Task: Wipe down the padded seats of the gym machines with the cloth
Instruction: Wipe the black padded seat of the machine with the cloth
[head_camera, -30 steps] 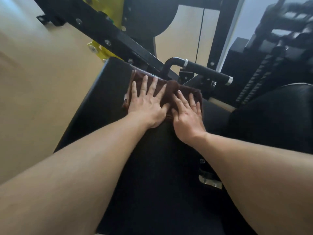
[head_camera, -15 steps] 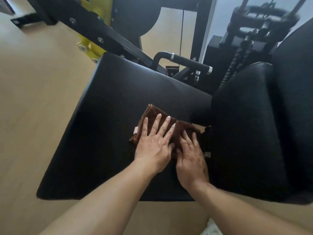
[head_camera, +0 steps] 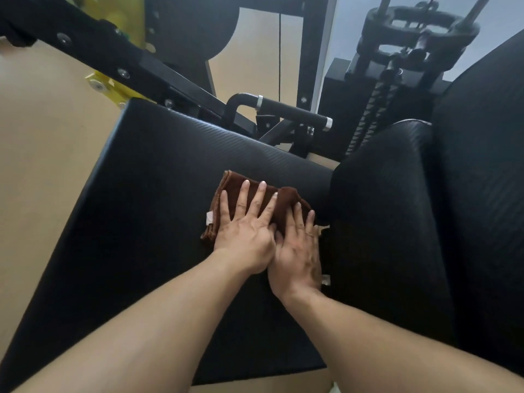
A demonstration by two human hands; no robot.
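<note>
A: Your left hand (head_camera: 246, 231) lies flat on the brown cloth (head_camera: 286, 202), fingers straight and spread, palm down. Nothing is gripped; it presses.

B: And your right hand (head_camera: 297, 256)?

A: Same posture. Fingers straight and close together, laid over the right part of the cloth, pressing it into the padded seat (head_camera: 136, 199). The two hands sit side by side, touching at the thumb edges.

B: Where does the cloth sit on the seat?

A: Toward the seat's right edge, roughly midway along its length, just beside the gap that separates the seat from the back pad (head_camera: 397, 222). The cloth is folded, bunched a little under your right fingers, with a small white tag (head_camera: 209, 218) showing on its left edge.

B: The seat itself?

A: Black, textured, rectangular, running away from you at a slant. Your forearms cross its near end.

B: What lies beyond it?

A: A black handle (head_camera: 295, 110) with silver collars stands past the far right corner of the seat. A black frame bar (head_camera: 93, 46) with bolts runs diagonally along the far side, with a yellow bracket (head_camera: 110, 86) beneath it. The weight stack (head_camera: 377, 114) rises at upper right, behind the back pad. The tan floor (head_camera: 42, 137) shows to the left.
</note>
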